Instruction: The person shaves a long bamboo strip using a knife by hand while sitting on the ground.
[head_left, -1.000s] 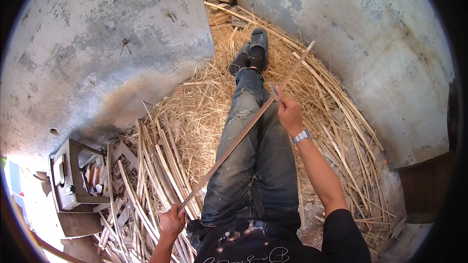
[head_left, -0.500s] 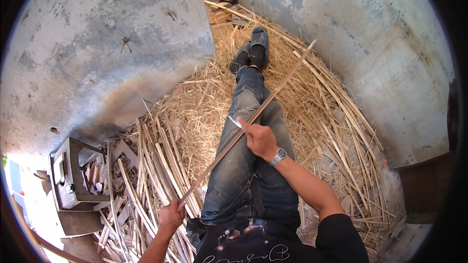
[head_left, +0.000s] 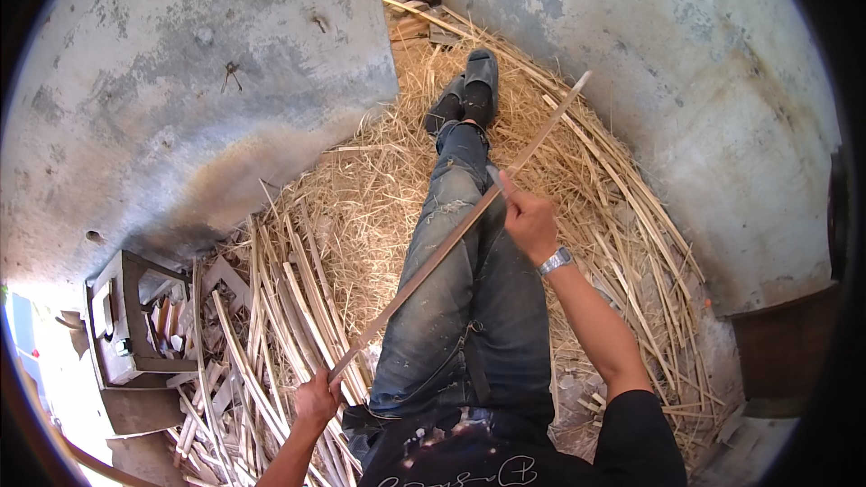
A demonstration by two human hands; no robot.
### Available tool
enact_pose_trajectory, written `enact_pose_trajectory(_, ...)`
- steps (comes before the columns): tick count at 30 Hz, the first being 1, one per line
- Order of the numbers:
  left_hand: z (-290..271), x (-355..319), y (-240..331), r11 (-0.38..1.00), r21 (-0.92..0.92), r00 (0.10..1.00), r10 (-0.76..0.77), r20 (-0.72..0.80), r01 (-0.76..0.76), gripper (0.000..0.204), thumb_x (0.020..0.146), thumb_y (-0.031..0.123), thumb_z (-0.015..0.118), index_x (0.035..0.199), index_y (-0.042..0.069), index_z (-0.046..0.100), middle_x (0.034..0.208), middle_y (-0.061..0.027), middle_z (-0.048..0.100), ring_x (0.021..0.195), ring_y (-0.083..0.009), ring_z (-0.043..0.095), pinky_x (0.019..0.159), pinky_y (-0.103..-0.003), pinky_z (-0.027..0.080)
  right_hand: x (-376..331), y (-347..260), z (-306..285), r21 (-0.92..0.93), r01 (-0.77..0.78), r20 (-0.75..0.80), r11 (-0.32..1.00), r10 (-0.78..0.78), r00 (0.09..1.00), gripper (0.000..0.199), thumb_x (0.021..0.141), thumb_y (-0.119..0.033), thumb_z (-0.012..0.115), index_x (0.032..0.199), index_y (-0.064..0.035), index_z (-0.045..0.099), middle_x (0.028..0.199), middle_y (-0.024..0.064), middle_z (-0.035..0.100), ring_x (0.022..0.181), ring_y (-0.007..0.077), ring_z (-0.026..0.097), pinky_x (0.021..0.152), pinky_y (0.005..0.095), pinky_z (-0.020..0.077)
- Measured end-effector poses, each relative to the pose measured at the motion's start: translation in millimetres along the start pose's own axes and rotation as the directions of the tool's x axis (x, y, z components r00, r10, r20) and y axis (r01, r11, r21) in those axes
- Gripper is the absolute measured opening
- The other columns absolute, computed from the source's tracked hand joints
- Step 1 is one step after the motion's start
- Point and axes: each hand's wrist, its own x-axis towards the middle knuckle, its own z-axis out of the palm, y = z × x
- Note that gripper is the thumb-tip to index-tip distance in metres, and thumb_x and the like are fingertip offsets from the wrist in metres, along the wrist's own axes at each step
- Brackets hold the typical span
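Note:
A long, flat brown bamboo strip (head_left: pixel 424 272) runs slantwise over my outstretched legs, from lower left to upper right. My left hand (head_left: pixel 316 397) is closed round its lower end beside my left hip. Farther up, above my right thigh, my right hand (head_left: pixel 530 221) is closed on a knife with its thumb stretched along the strip. Only the knife's short pale blade (head_left: pixel 493 176) shows, lying across the strip; the handle is hidden in my fist. The far end of the strip is paler and points past my feet toward the right wall.
Loose pale strips (head_left: pixel 262 307) lie piled at my left, and more (head_left: pixel 631 189) line the right wall (head_left: pixel 649 81). Curly shavings (head_left: pixel 361 207) cover the floor round my legs (head_left: pixel 451 307). A wooden frame box (head_left: pixel 144 316) with scraps stands at left. Another wall (head_left: pixel 225 81) rises on the left.
My right hand with the knife has moved up and away along the strip, from above my knees toward my shins. The left hand stays at the lower end.

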Motion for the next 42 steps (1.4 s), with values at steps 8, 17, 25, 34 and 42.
enact_pose_trajectory(8, 2.2, 5.2, -8.8, 0.996, 0.037, 0.993, 0.080, -0.091, -0.077, 0.033, 0.102, 0.040, 0.063, 0.105, 0.009, 0.056, 0.071, -0.0216, 0.069, 0.057, -0.0456, 0.067, 0.050, -0.057, 0.053, 6.7, 4.1, 7.5, -0.046, -0.051, -0.092, 0.998, 0.046, 0.995, 0.057, 0.091, -0.001, 0.064, 0.144, -0.0209, 0.067, 0.071, 0.0198, 0.060, 0.060, 0.0352, 0.061, 0.059, 0.0439, 0.0482)
enact_pose_trajectory(17, 1.0, 2.3, 5.2, 1.000, 0.017, 1.000, 0.016, -0.024, -0.016, 0.031, 0.101, 0.034, 0.064, 0.107, 0.006, 0.054, 0.070, -0.0241, 0.068, 0.062, -0.0484, 0.068, 0.057, -0.059, 0.052, 2.6, 10.6, 9.1, 0.021, -0.084, -0.114, 0.996, 0.086, 0.990, 0.061, 0.089, -0.001, 0.063, 0.145, -0.0243, 0.066, 0.072, 0.0173, 0.064, 0.063, 0.0368, 0.063, 0.059, 0.0457, 0.0513)
enact_pose_trajectory(25, 8.3, 7.3, -0.7, 1.000, -0.023, 1.000, 0.012, 0.012, -0.012, 0.035, 0.104, 0.041, 0.060, 0.108, 0.007, 0.053, 0.077, -0.0224, 0.070, 0.065, -0.0480, 0.068, 0.058, -0.061, 0.054, 11.8, 20.8, 0.7, 0.004, -0.069, -0.126, 0.998, 0.069, 0.990, 0.058, 0.089, -0.001, 0.063, 0.143, -0.0214, 0.069, 0.068, 0.0155, 0.061, 0.059, 0.0340, 0.062, 0.057, 0.0440, 0.0513)
enact_pose_trajectory(34, 13.7, -3.5, 8.7, 0.999, -0.041, 1.000, 0.000, 0.000, 0.000, 0.034, 0.104, 0.041, 0.059, 0.107, 0.008, 0.053, 0.076, -0.0219, 0.070, 0.063, -0.0481, 0.068, 0.056, -0.060, 0.054, 0.5, 7.7, 6.6, 0.097, -0.152, -0.084, 0.984, 0.160, 0.984, 0.018, 0.089, 0.000, 0.062, 0.096, -0.0056, 0.077, 0.070, 0.0198, 0.063, 0.061, 0.0394, 0.063, 0.059, 0.0489, 0.0500)
enact_pose_trajectory(42, 7.6, -10.1, 6.3, 1.000, -0.022, 1.000, -0.001, -0.017, 0.000, 0.031, 0.104, 0.039, 0.060, 0.104, 0.008, 0.054, 0.071, -0.0216, 0.069, 0.061, -0.0474, 0.067, 0.054, -0.059, 0.053, -9.4, 1.9, -1.4, 0.004, 0.063, 0.121, 0.998, -0.063, 0.991, 0.055, 0.091, -0.001, 0.061, 0.143, -0.0191, 0.069, 0.069, 0.0171, 0.063, 0.058, 0.0355, 0.061, 0.055, 0.0450, 0.0491)
